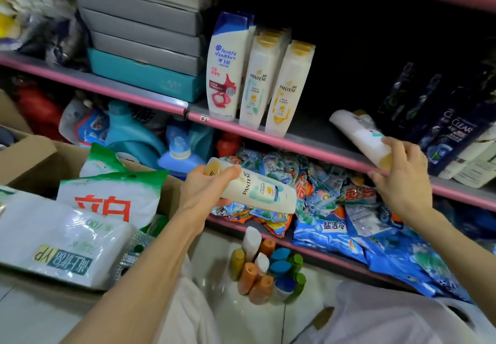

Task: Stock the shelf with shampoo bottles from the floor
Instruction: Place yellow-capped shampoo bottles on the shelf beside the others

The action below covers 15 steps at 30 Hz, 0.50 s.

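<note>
Each hand curls round a smooth Pantene bottle, the left hand (206, 182) near the cap of its bottle (257, 190), the right hand (400, 174) at the cap end of the bottle on the shelf (359, 134); they look rigid, slick plastic, fairly light, best gripped mid-body.

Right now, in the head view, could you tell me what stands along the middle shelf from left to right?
Stacked grey boxes → Head & Shoulders bottle → two upright Pantene bottles → tilted bottle in the right hand → dark Clear bottles.

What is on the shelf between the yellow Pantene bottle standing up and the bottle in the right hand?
Nothing: the head view shows bare grey shelf between the standing yellow Pantene bottle and the tilted bottle the right hand holds.
</note>
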Available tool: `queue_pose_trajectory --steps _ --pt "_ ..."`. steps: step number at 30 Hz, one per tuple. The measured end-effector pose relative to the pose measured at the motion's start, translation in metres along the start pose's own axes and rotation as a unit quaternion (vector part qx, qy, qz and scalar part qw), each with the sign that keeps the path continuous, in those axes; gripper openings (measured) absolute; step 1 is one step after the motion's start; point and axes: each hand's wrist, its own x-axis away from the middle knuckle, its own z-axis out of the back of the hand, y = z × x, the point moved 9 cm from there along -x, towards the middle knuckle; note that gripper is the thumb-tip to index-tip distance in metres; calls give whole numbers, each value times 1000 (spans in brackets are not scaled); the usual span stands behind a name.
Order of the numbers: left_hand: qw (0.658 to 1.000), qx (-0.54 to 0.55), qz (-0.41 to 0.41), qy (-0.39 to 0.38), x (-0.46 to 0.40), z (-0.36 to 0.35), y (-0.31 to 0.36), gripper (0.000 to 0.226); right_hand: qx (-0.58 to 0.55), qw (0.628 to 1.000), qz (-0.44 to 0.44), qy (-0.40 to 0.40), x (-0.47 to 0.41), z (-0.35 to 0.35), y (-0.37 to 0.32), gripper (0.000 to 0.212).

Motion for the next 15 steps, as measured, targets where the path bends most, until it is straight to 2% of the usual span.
queue_pose_trajectory --steps 2,3,5,7,8,10,13,15 --pt "999 -38 -29 -18 3 -6 6 44 8 995 100 26 18 1 -38 74" --pt "997 -53 -45 -31 6 -11 10 45 -18 988 155 1 34 -6 -61 76" --pt "993 -64 -72 -71 13 -25 18 49 -106 963 209 -131 72 -36 -102 84" --pt "987 -62 -90 -116 20 -41 23 50 -188 936 161 -252 102 -66 -120 98" --pt "984 -59 -99 -137 24 -48 25 49 -222 928 114 -276 110 -77 -119 101" --pt "977 -67 -117 -163 30 -60 26 47 -272 920 27 -282 122 -90 -110 93" --pt "971 -94 -140 -169 34 -72 25 49 -334 905 -41 -261 142 -98 -103 69" --pt "971 -81 -149 -170 33 -80 24 54 -381 888 -70 -249 150 -104 -106 68"
